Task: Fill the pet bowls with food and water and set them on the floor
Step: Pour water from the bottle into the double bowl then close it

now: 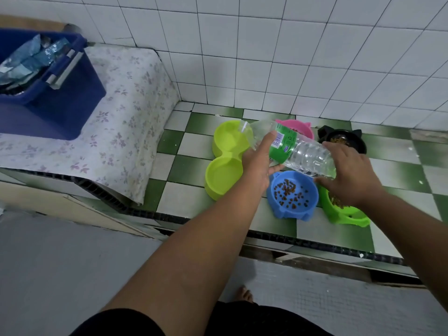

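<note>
A clear plastic water bottle (305, 155) with a green label is tipped on its side, neck pointing left over the far cup of a lime-yellow double bowl (224, 177). My left hand (258, 163) grips the bottle at the label, and my right hand (349, 173) grips its base. Below the bottle a blue bowl (281, 207) holds brown kibble. A green bowl (344, 215) with kibble sits partly under my right hand. A pink bowl (301, 128) and a black bowl (351, 140) with kibble stand behind, near the wall.
The bowls stand on a green-and-white checkered floor (186, 170) in a corner of white tiled walls (266, 69). To the left is a raised ledge under a floral cloth (126, 117), carrying a blue bin (55, 100) with foil bags. A bare foot (246, 294) shows below.
</note>
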Demonstrator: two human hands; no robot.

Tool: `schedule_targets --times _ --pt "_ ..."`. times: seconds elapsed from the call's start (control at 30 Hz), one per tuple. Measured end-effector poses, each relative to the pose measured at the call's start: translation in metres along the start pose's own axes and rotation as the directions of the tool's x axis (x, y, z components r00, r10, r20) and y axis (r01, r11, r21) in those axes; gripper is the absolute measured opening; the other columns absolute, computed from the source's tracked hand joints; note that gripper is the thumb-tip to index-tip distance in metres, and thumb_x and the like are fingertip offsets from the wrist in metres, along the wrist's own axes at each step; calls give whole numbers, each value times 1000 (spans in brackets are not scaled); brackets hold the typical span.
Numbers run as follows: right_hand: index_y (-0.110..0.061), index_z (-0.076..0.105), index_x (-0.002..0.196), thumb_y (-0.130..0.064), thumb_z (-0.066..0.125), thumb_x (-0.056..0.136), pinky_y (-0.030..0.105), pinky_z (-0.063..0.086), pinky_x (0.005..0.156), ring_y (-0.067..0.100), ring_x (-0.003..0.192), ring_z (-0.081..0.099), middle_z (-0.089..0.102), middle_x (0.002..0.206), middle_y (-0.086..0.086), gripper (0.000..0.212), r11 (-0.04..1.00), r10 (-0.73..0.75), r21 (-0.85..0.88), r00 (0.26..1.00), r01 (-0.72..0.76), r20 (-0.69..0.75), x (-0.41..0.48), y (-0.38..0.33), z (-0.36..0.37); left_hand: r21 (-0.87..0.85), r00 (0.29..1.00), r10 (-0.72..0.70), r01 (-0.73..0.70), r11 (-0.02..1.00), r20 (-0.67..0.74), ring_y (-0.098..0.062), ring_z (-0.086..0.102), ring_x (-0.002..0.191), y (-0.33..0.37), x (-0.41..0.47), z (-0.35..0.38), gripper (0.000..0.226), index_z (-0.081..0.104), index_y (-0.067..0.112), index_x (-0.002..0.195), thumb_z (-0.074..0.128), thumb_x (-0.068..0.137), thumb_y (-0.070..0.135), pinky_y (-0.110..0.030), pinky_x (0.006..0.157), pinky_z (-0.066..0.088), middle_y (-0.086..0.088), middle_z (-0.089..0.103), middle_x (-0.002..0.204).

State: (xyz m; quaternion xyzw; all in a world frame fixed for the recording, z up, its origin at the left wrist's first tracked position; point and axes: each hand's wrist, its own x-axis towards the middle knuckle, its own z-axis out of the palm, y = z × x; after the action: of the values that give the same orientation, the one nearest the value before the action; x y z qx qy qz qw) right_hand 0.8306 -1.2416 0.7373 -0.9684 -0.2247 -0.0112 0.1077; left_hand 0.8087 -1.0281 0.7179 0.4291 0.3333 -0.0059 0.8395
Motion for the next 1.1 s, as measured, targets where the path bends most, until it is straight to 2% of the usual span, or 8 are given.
schedule_targets --times 0.2,0.7,1.1 --pt "-11 39 150 -36 87 73 58 36 107 39 133 44 49 146 16 95 999 -25 -41 999 27 28 18 12 -5 -40 1000 -21 20 999 -20 -30 76 95 -5 21 11 67 64 8 127 89 75 43 -55 79 63 -16 75 113" --pt "-13 38 152 -37 86 73 52 33 110 36 136 43 47 150 14 95 995 -18 -99 997 26 74 38 18 -17 -56 997 -75 76 996 9 -33 74 100 -13 49 20 61 64 10 121 84 80 49 -46 72 65 -17 75 111" --pt "-15 38 152 -38 85 74 51 33 109 36 134 44 47 149 12 94 991 -25 -129 995 38 100 40 9 -23 -70 995 -86 89 994 41 -34 74 104 -17 52 15 57 66 11 119 81 81 51 -52 84 63 -18 75 112"
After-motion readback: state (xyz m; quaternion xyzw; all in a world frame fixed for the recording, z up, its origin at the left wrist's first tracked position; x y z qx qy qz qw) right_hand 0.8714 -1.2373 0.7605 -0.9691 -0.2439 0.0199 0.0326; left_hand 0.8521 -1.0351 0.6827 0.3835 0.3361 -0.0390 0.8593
